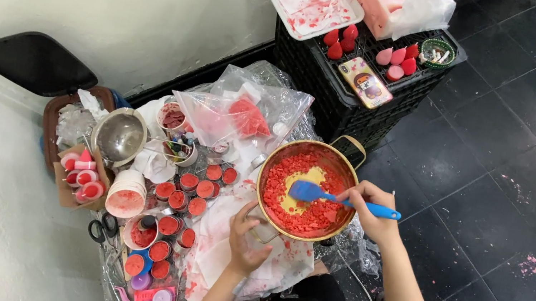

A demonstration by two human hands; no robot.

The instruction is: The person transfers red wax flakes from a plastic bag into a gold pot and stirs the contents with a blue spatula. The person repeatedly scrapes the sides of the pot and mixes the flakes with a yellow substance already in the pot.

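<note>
Fingers of the right hand grip a blue spatula in the pan. Left hand grasps the pan's handle, fingers closed.

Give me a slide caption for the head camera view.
Right hand stirs red chunks in a gold pan with a blue spatula; left hand steadies it.

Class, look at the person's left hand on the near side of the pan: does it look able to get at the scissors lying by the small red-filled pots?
Probably yes. The left hand only steadies the pan, and the scissors lie uncovered on that same side; it would have to pass over the red-filled pots between them.
</note>
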